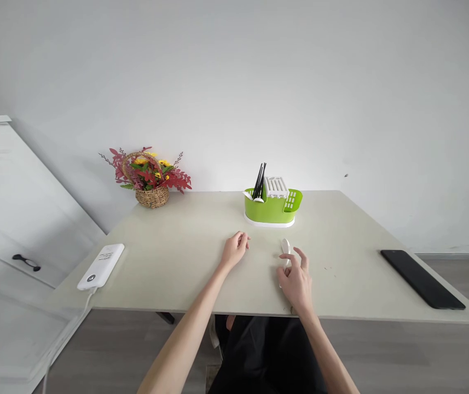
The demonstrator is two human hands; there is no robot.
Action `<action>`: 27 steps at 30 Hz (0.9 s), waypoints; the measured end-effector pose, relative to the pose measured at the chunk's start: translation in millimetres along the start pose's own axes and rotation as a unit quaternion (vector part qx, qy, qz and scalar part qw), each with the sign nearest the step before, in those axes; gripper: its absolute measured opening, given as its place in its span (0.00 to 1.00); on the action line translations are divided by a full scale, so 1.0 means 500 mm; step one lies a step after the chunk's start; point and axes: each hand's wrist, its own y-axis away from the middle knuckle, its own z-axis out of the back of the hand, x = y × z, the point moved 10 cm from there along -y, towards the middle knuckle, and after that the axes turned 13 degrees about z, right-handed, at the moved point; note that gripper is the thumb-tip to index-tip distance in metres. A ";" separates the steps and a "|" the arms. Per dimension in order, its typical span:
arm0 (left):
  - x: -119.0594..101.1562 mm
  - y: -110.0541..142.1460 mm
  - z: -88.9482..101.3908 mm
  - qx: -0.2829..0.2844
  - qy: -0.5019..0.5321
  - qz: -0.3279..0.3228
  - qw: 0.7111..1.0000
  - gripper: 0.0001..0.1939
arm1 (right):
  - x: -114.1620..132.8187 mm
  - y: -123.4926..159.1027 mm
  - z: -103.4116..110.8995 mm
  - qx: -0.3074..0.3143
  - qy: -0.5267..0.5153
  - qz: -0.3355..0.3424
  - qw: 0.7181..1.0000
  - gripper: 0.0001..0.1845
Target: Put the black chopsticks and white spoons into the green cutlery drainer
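Observation:
A white spoon [285, 246] lies on the table in front of me, its bowl pointing away and its handle partly hidden under my fingers. Over it is my right hand [297, 279], with bent fingers spread apart and the index finger crossing above the handle. I cannot tell whether the fingertips touch the spoon. To the left, my left hand [235, 250] rests near the table with its fingers curled in and nothing visible in them. Beyond both hands stands a green utensil caddy [269, 210] on a white base, with black chopsticks [259, 181] and white spoons in its left part.
At the back left of the table [185, 235] stands a wicker basket of flowers [152, 197]. A white power bank [101, 267] with a cable lies at the left edge, and a black phone [421, 278] at the right. A white cabinet [21, 219] borders the left side.

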 end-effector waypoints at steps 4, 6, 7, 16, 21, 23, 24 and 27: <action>-0.002 0.001 -0.001 -0.001 -0.012 0.001 1.000 0.23 | -0.001 0.004 0.008 -0.003 -0.055 -0.015 0.998 0.15; -0.003 0.003 -0.002 -0.001 -0.021 0.001 1.000 0.23 | -0.004 0.006 0.012 -0.006 -0.076 -0.022 0.997 0.14; -0.005 0.003 -0.003 0.000 -0.026 0.001 1.000 0.23 | -0.006 0.007 0.013 -0.009 -0.083 -0.024 0.996 0.13; -0.035 0.021 -0.038 0.022 -0.118 -0.021 0.993 0.19 | -0.006 0.009 0.009 -0.011 -0.211 -0.012 0.977 0.13; -0.071 0.061 -0.126 0.102 -0.155 -0.058 0.981 0.24 | 0.016 0.005 -0.004 0.020 -0.287 0.024 0.957 0.16; -0.078 0.073 -0.159 0.128 -0.157 -0.054 0.978 0.26 | 0.026 0.004 -0.007 0.035 -0.298 0.039 0.953 0.17; -0.079 0.076 -0.170 0.131 -0.160 -0.047 0.977 0.26 | 0.029 0.004 -0.008 0.040 -0.303 0.042 0.951 0.17; -0.077 0.072 -0.180 0.107 -0.162 -0.013 0.981 0.25 | 0.035 0.003 -0.010 0.048 -0.311 0.050 0.948 0.15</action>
